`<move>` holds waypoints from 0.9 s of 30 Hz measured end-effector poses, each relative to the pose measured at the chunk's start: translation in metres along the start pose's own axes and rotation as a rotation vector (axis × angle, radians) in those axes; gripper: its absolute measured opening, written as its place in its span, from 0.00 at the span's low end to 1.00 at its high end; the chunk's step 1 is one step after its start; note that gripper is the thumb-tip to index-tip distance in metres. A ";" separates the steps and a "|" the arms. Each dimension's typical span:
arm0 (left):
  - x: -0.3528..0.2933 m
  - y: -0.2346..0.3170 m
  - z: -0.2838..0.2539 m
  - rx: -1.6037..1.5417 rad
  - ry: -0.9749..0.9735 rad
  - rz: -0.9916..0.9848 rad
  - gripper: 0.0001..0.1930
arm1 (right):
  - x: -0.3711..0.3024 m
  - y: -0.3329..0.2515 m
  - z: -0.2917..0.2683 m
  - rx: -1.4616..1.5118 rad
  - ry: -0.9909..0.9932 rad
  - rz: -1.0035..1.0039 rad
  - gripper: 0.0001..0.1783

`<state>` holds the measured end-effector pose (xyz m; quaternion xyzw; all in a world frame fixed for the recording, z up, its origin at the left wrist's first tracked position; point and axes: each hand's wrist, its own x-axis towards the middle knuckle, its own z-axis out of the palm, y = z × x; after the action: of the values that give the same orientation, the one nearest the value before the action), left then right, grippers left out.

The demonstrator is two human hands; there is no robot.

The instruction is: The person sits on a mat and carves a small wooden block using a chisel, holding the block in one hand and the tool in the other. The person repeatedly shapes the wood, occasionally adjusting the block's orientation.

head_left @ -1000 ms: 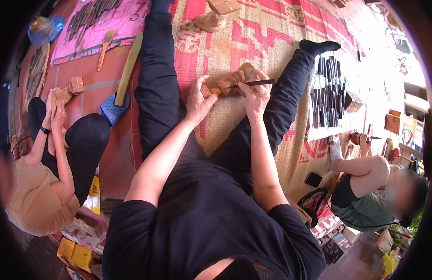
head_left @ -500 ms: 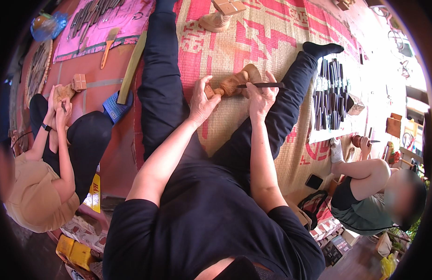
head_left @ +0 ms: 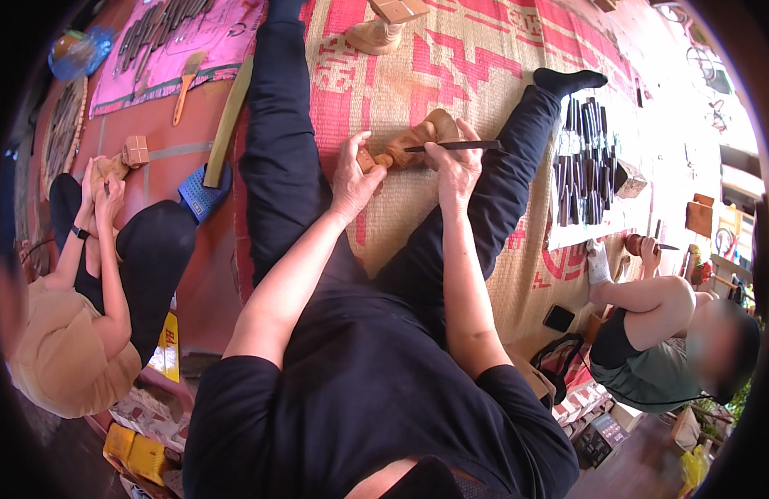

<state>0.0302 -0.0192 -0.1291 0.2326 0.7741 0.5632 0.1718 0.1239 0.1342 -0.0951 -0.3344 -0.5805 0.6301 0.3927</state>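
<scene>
Between my outstretched legs lies a brown wooden carving with a flared round end and a blocky end. My left hand is closed around the blocky end, thumb and fingers on opposite sides. A slim dark carving chisel sits in my right hand, pinched by the fingers. Its tip points left and meets the carving's middle, or lies just over it; I cannot tell which. My right fingers rest close beside the flared end.
A patterned woven mat lies under me. Another wooden carving stands ahead. Rows of dark chisels lie right of my foot. At left are a brush, a green wooden strip and a blue basket. Co-workers sit on both sides.
The view has shifted slightly. My right hand and the chisel have moved a little left across the carving. Both hands keep their holds.
</scene>
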 end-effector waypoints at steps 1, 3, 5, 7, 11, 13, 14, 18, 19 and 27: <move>0.000 0.000 0.001 0.009 0.003 0.014 0.33 | -0.001 -0.002 0.002 0.034 -0.020 0.035 0.12; 0.000 0.001 0.003 0.026 -0.003 0.045 0.33 | 0.006 0.024 -0.013 -0.109 -0.005 -0.129 0.16; 0.000 0.007 0.001 0.044 -0.022 0.022 0.33 | 0.012 0.039 -0.026 -0.137 0.042 -0.104 0.29; -0.001 0.005 0.001 0.052 -0.017 0.029 0.33 | 0.009 0.034 -0.020 -0.064 0.042 -0.054 0.36; -0.001 -0.001 -0.001 0.015 -0.029 0.001 0.34 | 0.003 0.019 -0.002 -0.146 -0.003 -0.082 0.26; -0.002 -0.001 -0.003 0.040 -0.065 0.027 0.34 | 0.010 0.040 -0.014 -0.307 0.042 -0.185 0.27; -0.002 0.001 -0.004 0.091 -0.072 0.059 0.35 | 0.013 0.043 -0.018 -0.314 0.068 -0.200 0.32; -0.002 0.006 -0.011 0.180 -0.069 0.137 0.37 | 0.016 0.035 -0.019 -0.175 0.057 -0.143 0.35; -0.002 0.009 -0.012 0.194 -0.057 0.164 0.37 | 0.012 0.022 -0.011 -0.096 0.030 -0.111 0.36; -0.013 0.009 -0.030 0.335 -0.161 0.253 0.43 | 0.013 0.008 -0.003 -0.510 0.107 -0.262 0.20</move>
<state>0.0267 -0.0479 -0.1112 0.3972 0.8053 0.4235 0.1199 0.1195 0.1474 -0.1029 -0.3774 -0.7367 0.3893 0.4041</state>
